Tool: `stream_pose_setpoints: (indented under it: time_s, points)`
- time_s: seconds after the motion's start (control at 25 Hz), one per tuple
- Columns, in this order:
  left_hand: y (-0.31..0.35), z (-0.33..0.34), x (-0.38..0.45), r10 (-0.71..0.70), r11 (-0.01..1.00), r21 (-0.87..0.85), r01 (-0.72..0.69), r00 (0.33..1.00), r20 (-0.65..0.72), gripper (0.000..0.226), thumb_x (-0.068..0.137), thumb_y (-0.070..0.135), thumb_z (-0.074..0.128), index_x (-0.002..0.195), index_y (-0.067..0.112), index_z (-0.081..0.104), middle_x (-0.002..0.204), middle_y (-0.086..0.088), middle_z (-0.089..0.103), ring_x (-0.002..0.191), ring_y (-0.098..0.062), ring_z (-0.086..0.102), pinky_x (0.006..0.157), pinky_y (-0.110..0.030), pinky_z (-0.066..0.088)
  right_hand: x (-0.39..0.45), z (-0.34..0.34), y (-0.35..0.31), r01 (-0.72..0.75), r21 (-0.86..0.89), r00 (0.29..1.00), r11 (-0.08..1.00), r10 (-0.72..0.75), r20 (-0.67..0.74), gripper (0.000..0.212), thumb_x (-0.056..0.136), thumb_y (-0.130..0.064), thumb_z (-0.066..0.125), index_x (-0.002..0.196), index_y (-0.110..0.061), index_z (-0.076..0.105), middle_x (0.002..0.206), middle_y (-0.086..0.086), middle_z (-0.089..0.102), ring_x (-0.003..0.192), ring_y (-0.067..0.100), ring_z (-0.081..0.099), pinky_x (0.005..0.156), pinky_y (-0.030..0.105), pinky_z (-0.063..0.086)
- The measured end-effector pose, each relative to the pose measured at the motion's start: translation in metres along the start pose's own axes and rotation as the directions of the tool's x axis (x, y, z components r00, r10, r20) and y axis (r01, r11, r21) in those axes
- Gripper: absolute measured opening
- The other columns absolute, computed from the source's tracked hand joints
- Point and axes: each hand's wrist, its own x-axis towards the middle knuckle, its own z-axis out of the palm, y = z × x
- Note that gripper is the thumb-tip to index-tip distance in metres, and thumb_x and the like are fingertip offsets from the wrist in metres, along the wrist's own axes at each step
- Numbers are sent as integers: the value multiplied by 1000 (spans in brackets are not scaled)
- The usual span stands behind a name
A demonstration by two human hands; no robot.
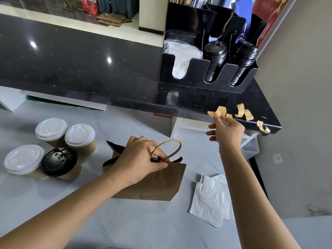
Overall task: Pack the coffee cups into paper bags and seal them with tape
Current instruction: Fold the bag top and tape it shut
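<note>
The brown paper bag (152, 182) stands on the pale worktop (125, 227), directly under the left hand (142, 159), whose fingers are curled round the bag's top edge & the base of the looped paper handle (167, 150), so the mouth is pinched closed. Well up & to the right of that hand, the right hand (226, 130) is raised at the edge of the black counter (89, 69); a strip of tan tape (215, 112) is pinched betw. thumb & forefinger, the other fingers spread loose. More pre-cut tape strips (246, 112) hang from the counter edge just right of the right hand. Judged step: tape being fetched for the seal; the bag mouth lies down & left of the right hand, its long axis running left-right across the view, so the strip would prob. need bringing down across the fold beside the left thumb. Whether a cup is already inside can't be told. Left of the left hand, four lidded coffee cups (59, 150) are grouped, three w/ white lids, one w/ a black lid. Below the right forearm, white paper bags (208, 196) lie flat. A black lid organiser (206, 56) stands on the counter beyond the right hand.
</note>
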Motion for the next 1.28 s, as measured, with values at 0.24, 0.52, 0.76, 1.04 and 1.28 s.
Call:
stream_pose_setpoints:
  time_s: [0.24, 0.52, 0.76, 1.04, 1.28]
  points:
    - [0, 1, -1, 5, 1000, 11, -5, 1000, 0, 6, 80, 45, 82, 84, 46, 77, 82, 18, 66, 88, -8, 50, 83, -25, 29, 13, 2, -8, 49, 28, 999, 998, -48, -23, 11, 95, -17, 69, 105, -12, 70, 74, 6, 72, 44, 12, 63, 41, 25, 46]
    - [1, 2, -1, -8, 1000, 17, 8, 1000, -5, 7, 80, 45, 82, 86, 44, 78, 80, 21, 64, 87, -6, 49, 85, -27, 31, 14, 3, -16, 199, 15, 980, 980, -199, -9, 3, 95, -19, 69, 96, -17, 71, 74, 9, 72, 42, 13, 59, 40, 26, 45]
    - [1, 2, 1, -27, 1000, 15, 27, 1000, 1, 8, 80, 47, 81, 87, 44, 79, 84, 21, 67, 89, -7, 51, 90, -29, 32, -7, -5, -26, 338, -36, 923, 941, -323, 207, 11, 96, -23, 72, 100, -13, 72, 66, 3, 70, 43, 12, 55, 43, 24, 46]
    - [3, -1, 2, -18, 1000, 6, 18, 998, 53, 4, 83, 43, 79, 87, 45, 78, 88, 18, 68, 90, -8, 50, 86, -29, 28, -56, -14, 0, 413, -119, 772, 903, -277, 572, 7, 90, -32, 75, 83, -32, 76, 64, 5, 65, 53, 10, 48, 54, 26, 43]
    - [4, -4, -1, -8, 1000, -22, 9, 998, 65, 12, 84, 36, 80, 93, 44, 78, 92, 18, 70, 89, -11, 51, 88, -34, 36, -75, -11, 17, 439, -135, 718, 889, -257, 647, 5, 89, -37, 77, 84, -35, 77, 83, -4, 73, 73, 15, 64, 65, 25, 49]
